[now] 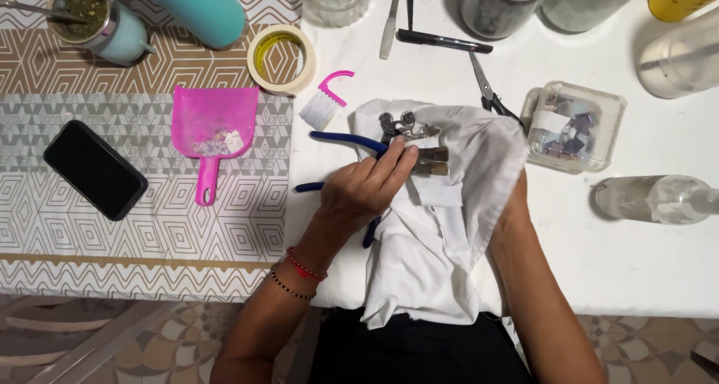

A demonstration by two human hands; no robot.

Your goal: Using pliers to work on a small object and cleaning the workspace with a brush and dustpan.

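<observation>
White cloth (434, 242), soft and limp, hides the right hand (503, 204); left hand (367, 189) fingers grip stiff blue-handled nippers (352, 139) by the handles.

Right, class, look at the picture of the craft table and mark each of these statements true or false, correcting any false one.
1. The left hand rests on blue-handled pliers. True.
2. The right hand is bare and in plain view. False: it is hidden under the white cloth.
3. The pink dustpan lies on the patterned tablecloth. True.
4. The phone lies inside the dustpan. False: it lies apart from it, further left on the tablecloth.
5. The clear plastic box of small tiles is to the right of the cloth. True.
6. The roll of tape is on the left wrist. False: it lies on the table; the wrist has bead bracelets.
</observation>
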